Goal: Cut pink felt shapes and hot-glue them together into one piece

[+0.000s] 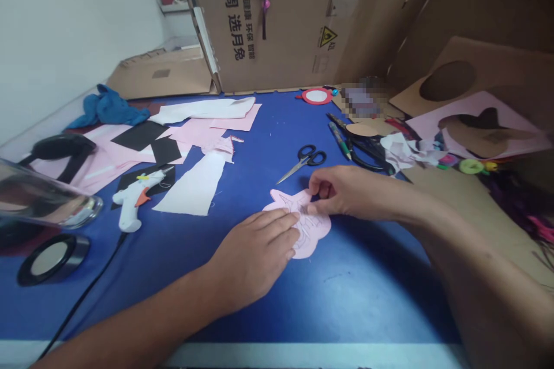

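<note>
On a blue tabletop [367, 288], a person is bending both bare hands to a pink lobed cutout [312, 235], its face bearing fine drawn lines. The outer shaping is looking largely done: the edge is showing as a curved outline with points at the top, and the scissors [304, 162] are lying just beyond it, held by neither hand. The inner lines are appearing uncut where they are visible, though the fingers are hiding part of them. No other piece is showing as fixed to the cutout, and any gluing is seeming undone; the white glue gun [132, 203] is resting well apart on the left, near a white strip [194, 184] of material. How much is remaining beyond that, the view is not telling.

The cutout is lying flat between the hands. The left hand [258, 251] is covering its left side, fingers extended close together and pressing down on the face. The right hand [340, 191] is meeting its upper right edge, thumb and forefinger curling toward each other; whether they are actually pinching the rim is not clear.
</note>
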`<act>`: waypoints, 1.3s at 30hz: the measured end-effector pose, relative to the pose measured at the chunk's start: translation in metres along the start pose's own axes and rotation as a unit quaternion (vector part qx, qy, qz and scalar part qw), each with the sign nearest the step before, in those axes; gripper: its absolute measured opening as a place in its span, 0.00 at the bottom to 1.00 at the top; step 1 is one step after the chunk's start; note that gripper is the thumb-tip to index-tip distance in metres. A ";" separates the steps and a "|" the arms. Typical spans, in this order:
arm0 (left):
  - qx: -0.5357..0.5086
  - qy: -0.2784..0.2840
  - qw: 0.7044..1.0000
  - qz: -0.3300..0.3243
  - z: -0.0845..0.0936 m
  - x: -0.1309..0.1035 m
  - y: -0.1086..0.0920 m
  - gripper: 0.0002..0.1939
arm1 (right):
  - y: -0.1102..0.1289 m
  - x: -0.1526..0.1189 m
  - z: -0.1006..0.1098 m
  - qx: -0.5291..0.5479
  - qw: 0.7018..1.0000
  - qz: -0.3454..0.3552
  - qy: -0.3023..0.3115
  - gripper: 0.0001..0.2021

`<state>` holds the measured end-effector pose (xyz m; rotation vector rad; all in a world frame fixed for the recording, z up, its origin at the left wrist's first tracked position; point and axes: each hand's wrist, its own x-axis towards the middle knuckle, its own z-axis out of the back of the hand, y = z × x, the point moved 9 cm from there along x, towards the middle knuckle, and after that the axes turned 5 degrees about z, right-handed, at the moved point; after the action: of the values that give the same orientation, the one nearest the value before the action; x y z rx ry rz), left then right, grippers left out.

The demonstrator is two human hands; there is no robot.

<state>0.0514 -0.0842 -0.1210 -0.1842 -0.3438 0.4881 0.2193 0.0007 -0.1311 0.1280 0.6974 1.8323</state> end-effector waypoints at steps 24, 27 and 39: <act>-0.139 -0.124 0.956 0.228 0.024 -0.011 0.055 0.15 | 0.013 -0.004 0.013 0.348 0.932 -0.043 -0.093 0.10; -0.139 -0.118 0.957 0.224 0.023 -0.011 0.054 0.16 | 0.013 -0.004 0.013 0.352 0.930 -0.046 -0.094 0.10; -0.058 -0.106 0.959 0.254 0.034 -0.010 0.071 0.14 | -0.004 -0.009 0.019 0.260 0.959 -0.065 -0.095 0.07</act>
<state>0.0005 -0.0247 -0.1100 -0.3398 -0.5396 1.0024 0.2339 0.0012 -0.1159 0.5829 1.0110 1.4523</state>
